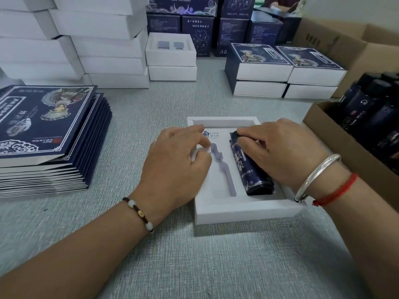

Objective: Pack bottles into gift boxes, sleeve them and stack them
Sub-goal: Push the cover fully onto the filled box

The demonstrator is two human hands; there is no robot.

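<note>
This is a packing workroom, a small hand-assembly station for gift sets. A grey textured bench (151,108) carries tall stacks of plain white lidded boxes (97,39), a pile of flat navy printed sleeves (49,134), finished navy-sleeved boxes (280,67) (stacked two high) and an open brown cardboard carton of dark bottles (371,117).

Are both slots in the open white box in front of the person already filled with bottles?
No: only the right slot of the white box holds a dark bottle; the left slot shows just its ribbon.
</note>
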